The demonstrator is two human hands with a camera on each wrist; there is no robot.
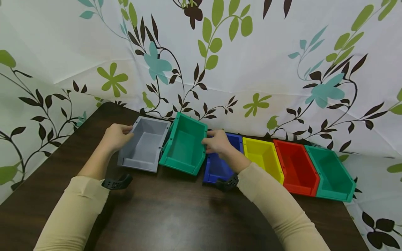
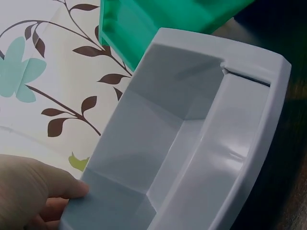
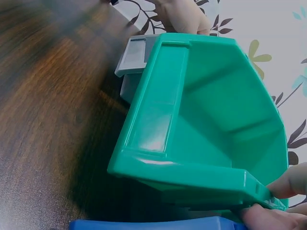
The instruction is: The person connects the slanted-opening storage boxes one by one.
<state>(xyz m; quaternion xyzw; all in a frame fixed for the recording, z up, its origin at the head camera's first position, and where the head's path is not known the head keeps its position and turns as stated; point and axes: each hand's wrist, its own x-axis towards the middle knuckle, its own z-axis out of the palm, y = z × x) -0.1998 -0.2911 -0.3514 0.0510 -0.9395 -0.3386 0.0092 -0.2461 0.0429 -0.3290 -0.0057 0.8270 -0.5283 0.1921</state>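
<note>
My left hand (image 1: 116,137) grips the left rim of a grey plastic storage bin (image 1: 145,141), its thumb on the edge in the left wrist view. To the right of it, a green bin (image 1: 185,144) sits slightly tilted and raised, its left edge close against the grey one. My right hand (image 1: 218,143) pinches this green bin's right rim; in the right wrist view the fingers (image 3: 283,184) hold the rim's back corner. Below that hand is a blue bin (image 1: 216,169), partly hidden by the hand and forearm. Both held bins look bare inside.
A yellow bin (image 1: 262,155), a red bin (image 1: 296,169) and a second green bin (image 1: 331,174) continue the row rightward along the back of the dark wooden table (image 1: 176,212). A leaf-patterned cloth (image 1: 251,69) hangs right behind the bins.
</note>
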